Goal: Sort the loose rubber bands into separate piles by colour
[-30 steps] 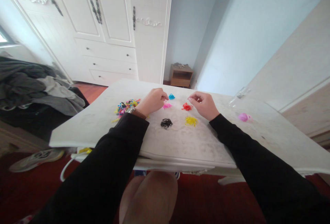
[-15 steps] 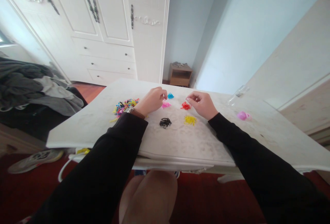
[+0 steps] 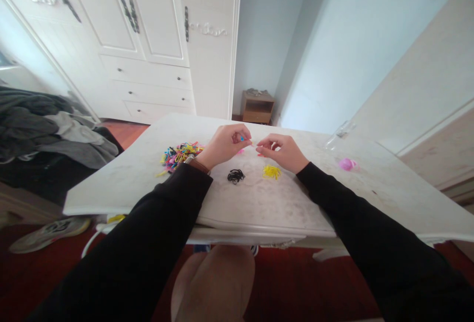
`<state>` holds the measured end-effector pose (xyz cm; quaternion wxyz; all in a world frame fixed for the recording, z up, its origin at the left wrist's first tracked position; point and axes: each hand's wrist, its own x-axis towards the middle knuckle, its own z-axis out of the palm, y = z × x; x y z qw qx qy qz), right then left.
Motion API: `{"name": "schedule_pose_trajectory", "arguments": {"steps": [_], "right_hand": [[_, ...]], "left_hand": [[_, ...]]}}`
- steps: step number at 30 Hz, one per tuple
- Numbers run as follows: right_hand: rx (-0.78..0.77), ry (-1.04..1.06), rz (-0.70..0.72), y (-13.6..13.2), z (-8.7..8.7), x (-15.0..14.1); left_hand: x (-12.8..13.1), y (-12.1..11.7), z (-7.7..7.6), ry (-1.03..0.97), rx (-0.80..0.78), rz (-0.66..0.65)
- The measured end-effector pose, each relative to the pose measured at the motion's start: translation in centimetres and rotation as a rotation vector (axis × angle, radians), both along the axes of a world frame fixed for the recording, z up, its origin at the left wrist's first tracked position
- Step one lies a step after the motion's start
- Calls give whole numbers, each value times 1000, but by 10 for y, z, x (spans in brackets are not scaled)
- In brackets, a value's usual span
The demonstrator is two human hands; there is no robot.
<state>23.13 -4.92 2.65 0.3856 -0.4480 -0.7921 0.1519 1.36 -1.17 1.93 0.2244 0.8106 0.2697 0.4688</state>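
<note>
Head-worn view down toward hands

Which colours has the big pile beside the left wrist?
The big pile is mixed, including yellow, pink, blue, black; head view.

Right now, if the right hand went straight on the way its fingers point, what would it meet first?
Most likely the left hand, just across a narrow gap from the right hand. One view leaves depth unclear, so it might pass slightly above or below.

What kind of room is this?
Most likely a bedroom in a home: there's a large white wardrobe with drawers, a heap of grey cloth, perhaps clothes or bedding, and a small wooden nightstand.
</note>
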Motion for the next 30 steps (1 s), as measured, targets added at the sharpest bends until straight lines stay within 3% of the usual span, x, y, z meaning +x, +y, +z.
{"name": "schedule_pose_trajectory", "arguments": {"steps": [7,17,30], "right_hand": [[45,-15,44,-2,-1,-4],[57,19,-16,-2,0,-1],[83,-28,-9,-2,0,0]], "left_hand": [[2,0,-2,20,8,-55],[-7,12,-10,197,35,173],[-11,10,-12,291,64,203]]}}
